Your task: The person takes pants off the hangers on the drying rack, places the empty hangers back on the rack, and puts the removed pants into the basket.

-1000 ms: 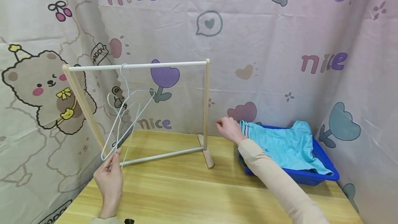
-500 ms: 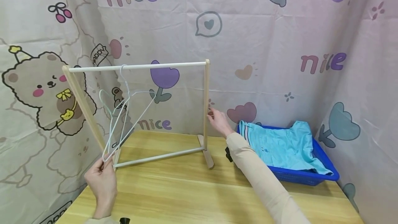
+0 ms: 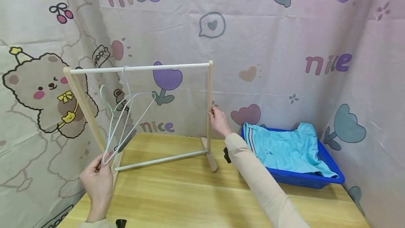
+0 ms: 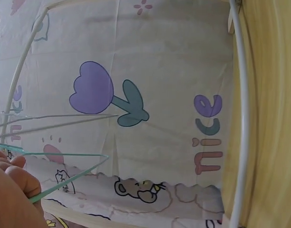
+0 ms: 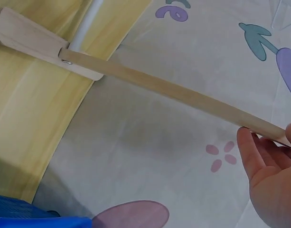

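In the head view my left hand [image 3: 98, 182] pinches a pale green clothes hanger [image 4: 64, 154] by its lower part, hook upward and unattached. Right beside it a white hanger [image 3: 128, 86] hangs by its hook from the top bar [image 3: 177, 66] of a small clothes rack, and the two outlines overlap. On the rack's right side, my right hand [image 3: 219, 120] grips the wooden post [image 3: 210, 90] around mid-height. The right wrist view shows the thumb above this post [image 5: 183, 92] and the fingers below it; the frame edge cuts off part of the hand.
A blue basket [image 3: 295, 178] with a light blue garment [image 3: 284, 150] in it stands on the right of the wooden table [image 3: 177, 200]. The rack's lower bar [image 3: 161, 160] runs just above the tabletop. Printed curtains [image 3: 269, 38] enclose the back and sides.
My right hand has moved left from beside the basket to the rack's post and taken hold of it. The left hand has shifted left and slightly down with the green hanger.
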A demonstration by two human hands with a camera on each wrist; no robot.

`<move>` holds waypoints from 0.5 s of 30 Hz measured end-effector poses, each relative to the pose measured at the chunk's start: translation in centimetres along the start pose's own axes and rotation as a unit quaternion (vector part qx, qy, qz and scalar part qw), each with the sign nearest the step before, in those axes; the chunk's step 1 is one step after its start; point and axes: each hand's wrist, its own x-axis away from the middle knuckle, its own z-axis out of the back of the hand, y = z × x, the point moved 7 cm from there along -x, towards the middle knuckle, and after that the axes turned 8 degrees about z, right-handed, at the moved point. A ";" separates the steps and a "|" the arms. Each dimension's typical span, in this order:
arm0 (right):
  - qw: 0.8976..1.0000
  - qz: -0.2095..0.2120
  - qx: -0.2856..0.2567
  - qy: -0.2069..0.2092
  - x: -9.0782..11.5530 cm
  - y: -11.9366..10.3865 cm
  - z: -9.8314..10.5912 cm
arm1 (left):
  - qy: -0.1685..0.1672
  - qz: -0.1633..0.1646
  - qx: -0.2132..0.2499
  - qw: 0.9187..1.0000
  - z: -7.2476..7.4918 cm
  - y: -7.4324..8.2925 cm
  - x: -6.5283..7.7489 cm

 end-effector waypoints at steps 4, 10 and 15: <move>1.000 -0.005 0.000 0.002 -0.3 -0.1 0.3 | -0.014 0.006 0.022 1.000 -0.2 0.4 -0.4; 1.000 -0.020 0.009 -0.006 -0.7 -0.4 0.6 | -0.026 -0.027 0.018 0.999 -0.3 1.8 -0.4; 0.999 -0.006 0.042 -0.015 -0.9 -0.9 0.6 | -0.017 -0.047 0.024 0.998 -0.2 3.4 -0.9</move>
